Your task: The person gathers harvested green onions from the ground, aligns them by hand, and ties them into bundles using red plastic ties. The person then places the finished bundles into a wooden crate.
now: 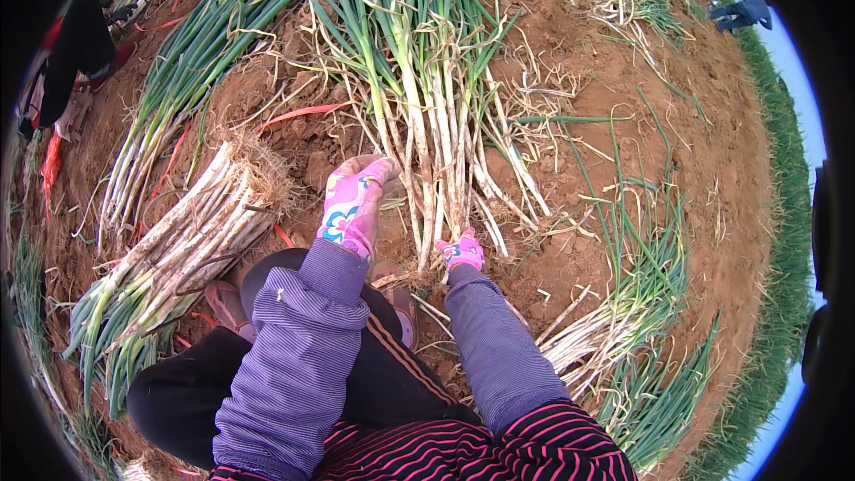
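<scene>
Before me on the soil lies a loose pile of long green onions (437, 103), leaves pointing away and white root ends towards me. My right hand (462, 250), in a pink floral glove with a purple-grey sleeve, is closed around root ends at the near side of this pile; roots show below the fingers. My left hand (354, 204), in a matching glove, is raised at the left side of the stalks with its fingers bent. Its palm side is partly hidden, so whether it holds a stalk is unclear. To its left rests a thick bundle of green onions (190, 234), roots upward.
More green onions (200, 73) lie at upper left, others (621, 321) at lower right. A red strip (300, 112) lies on the brown soil (588, 107). A person in dark clothing (77, 57) is at far left, another person (741, 12) at upper right. Green crop (775, 227) borders the field.
</scene>
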{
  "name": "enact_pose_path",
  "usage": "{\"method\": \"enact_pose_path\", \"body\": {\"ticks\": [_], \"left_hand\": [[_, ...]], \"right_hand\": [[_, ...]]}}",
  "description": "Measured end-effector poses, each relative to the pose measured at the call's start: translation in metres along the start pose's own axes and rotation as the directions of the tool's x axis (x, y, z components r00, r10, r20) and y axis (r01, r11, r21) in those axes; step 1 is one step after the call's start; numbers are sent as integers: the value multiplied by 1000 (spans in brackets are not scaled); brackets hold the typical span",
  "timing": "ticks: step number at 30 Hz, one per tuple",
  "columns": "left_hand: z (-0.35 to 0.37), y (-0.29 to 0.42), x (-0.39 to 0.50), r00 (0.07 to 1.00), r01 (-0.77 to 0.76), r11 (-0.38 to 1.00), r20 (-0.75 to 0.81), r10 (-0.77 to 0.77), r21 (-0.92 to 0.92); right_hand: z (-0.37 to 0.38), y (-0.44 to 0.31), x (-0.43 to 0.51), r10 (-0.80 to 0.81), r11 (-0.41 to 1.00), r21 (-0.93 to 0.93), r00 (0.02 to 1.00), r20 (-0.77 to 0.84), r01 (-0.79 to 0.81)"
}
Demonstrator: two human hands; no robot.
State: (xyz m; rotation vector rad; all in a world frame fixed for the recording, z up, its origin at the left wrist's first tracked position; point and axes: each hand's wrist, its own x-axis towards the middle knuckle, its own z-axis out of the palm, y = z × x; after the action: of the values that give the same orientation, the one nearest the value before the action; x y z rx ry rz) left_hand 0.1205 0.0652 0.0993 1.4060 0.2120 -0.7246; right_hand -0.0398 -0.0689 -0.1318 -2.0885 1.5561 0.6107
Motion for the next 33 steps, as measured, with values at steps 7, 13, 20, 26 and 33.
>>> {"method": "enact_pose_path", "body": {"ticks": [7, 13, 20, 26, 33], "left_hand": [[-1, 10, 18, 999, -9, 959, 26, 18, -284], [10, 19, 22, 994, -80, 935, 44, 101, -345], [4, 21, 24, 995, -97, 939, -10, 100, -330], [-2, 20, 23, 997, -76, 952, -14, 75, -297], [2, 18, 21, 992, -69, 942, 74, 98, -330]], "right_hand": [[-81, 61, 12, -415, 344, 939, 897, 153, -1], [-112, 100, 37, -97, 966, 206, 960, -263, 154], [-18, 0, 4, -417, 905, 89, 909, -7, 416], [68, -22, -13, -141, 990, 22, 979, 145, 140], [-44, 39, -46, -336, 424, 876, 859, 387, -229]]}}
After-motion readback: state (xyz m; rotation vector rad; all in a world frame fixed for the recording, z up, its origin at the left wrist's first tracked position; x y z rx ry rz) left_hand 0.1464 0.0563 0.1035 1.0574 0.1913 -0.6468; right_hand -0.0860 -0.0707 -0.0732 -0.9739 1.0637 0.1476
